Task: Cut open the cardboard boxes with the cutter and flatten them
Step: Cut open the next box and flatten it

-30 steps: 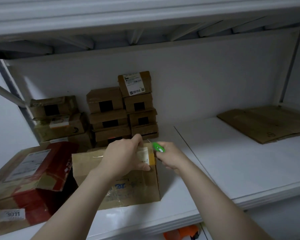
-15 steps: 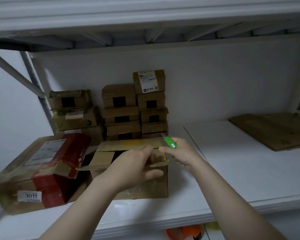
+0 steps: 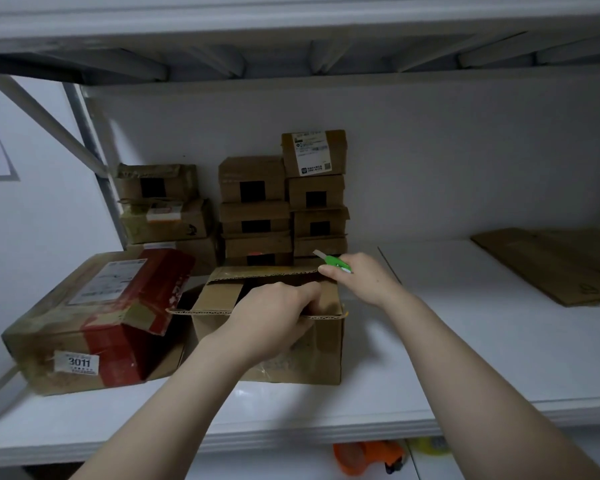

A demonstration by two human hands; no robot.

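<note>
While the cardboard box (image 3: 312, 351) sits open-topped on the white shelf (image 3: 465, 358), your left hand (image 3: 271, 317) curls over its near flap, and your right hand (image 3: 364, 278) grips the green cutter (image 3: 335, 263) at its far right corner.

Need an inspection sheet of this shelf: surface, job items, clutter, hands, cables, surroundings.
Surface: white shelf, seam between two panels.
Job's things: open box at centre; green cutter; red box at left, labelled 3011; small boxes stacked behind; flat cardboard at right.
Clutter: orange object below the shelf, kind unclear.
Hands: left hand grips the open box's near rim; right hand holds the cutter at its far right corner.
Cables: nothing seen.
Surroundings: white wall, upper shelf overhead.
</note>
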